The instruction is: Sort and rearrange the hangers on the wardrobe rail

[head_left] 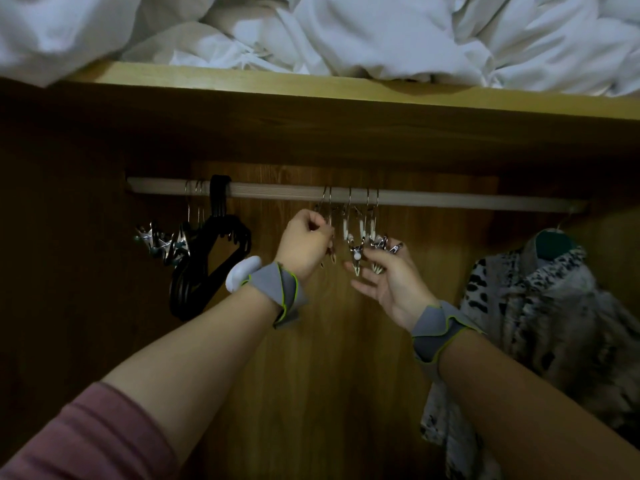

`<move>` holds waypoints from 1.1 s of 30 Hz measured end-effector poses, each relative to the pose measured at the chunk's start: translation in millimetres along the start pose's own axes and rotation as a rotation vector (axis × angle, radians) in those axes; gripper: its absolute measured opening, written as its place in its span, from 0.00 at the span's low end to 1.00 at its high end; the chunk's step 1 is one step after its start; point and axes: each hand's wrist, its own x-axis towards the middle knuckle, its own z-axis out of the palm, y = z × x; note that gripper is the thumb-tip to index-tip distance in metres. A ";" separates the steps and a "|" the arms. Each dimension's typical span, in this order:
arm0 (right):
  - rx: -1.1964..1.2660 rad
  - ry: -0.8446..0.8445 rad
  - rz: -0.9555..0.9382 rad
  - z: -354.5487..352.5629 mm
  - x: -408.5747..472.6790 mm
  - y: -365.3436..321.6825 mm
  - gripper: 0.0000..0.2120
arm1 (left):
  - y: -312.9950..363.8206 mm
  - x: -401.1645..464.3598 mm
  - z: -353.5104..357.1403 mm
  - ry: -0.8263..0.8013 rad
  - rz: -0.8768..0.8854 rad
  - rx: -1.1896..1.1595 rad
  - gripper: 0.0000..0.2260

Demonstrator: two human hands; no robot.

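A pale wardrobe rail (277, 194) runs across the dark wooden wardrobe. Several metal clip hangers (360, 233) hang at its middle. My left hand (304, 242) is closed around the necks of the leftmost two of them, just under the rail. My right hand (388, 275) is below the right ones, fingers spread, touching their clips from underneath. A bunch of black plastic hangers (211, 258) hangs at the left of the rail, with more metal clip hangers (162, 240) further left.
A spotted grey and black garment (540, 313) hangs on a green hanger at the right end. Crumpled white bedding (346, 32) lies on the wooden shelf (311, 86) above the rail. The wardrobe's back panel (329, 375) is behind my arms.
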 end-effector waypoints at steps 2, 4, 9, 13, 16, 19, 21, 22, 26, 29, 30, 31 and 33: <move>0.069 -0.055 0.000 0.0 -1.8 -2.6 0.16 | -6.3 3.3 -4.0 -0.032 0.035 0.065 0.12; 0.098 -0.120 0.001 1.2 -3.5 -5.0 0.10 | -8.9 1.9 -5.2 -0.139 0.051 0.129 0.13; 0.027 -0.048 0.054 20.6 0.5 -6.0 0.17 | -4.0 -2.3 -2.9 -0.169 0.064 0.159 0.14; -0.088 0.000 0.058 42.6 5.5 -8.5 0.08 | 3.6 2.9 -15.2 -0.109 0.044 0.117 0.11; -0.041 -0.012 0.057 63.0 7.4 -4.6 0.06 | 5.4 7.9 -29.9 -0.080 0.032 0.174 0.09; 0.039 -0.039 0.085 87.7 7.9 1.6 0.09 | 13.4 5.2 -47.2 -0.041 0.016 0.250 0.11; 0.074 -0.055 0.107 104.5 9.0 5.0 0.10 | 19.1 1.4 -61.7 -0.014 0.016 0.305 0.12; 0.082 -0.062 0.115 112.6 9.3 7.1 0.10 | 20.2 0.3 -70.0 -0.008 0.011 0.332 0.12; 0.099 -0.093 0.142 142.3 9.3 17.1 0.11 | 17.8 2.5 -100.5 0.027 -0.026 0.376 0.13; 0.027 -0.107 0.150 158.0 8.4 23.8 0.12 | 11.6 2.2 -115.9 0.062 -0.053 0.370 0.11; 0.013 -0.109 0.149 161.8 9.0 25.6 0.12 | 9.2 2.1 -119.0 0.071 -0.068 0.345 0.11; 0.003 -0.106 0.150 165.6 9.6 27.6 0.12 | 7.2 1.8 -121.8 0.077 -0.089 0.320 0.11; -0.013 -0.097 0.162 171.0 10.3 31.7 0.11 | 3.8 0.3 -124.4 0.088 -0.115 0.301 0.12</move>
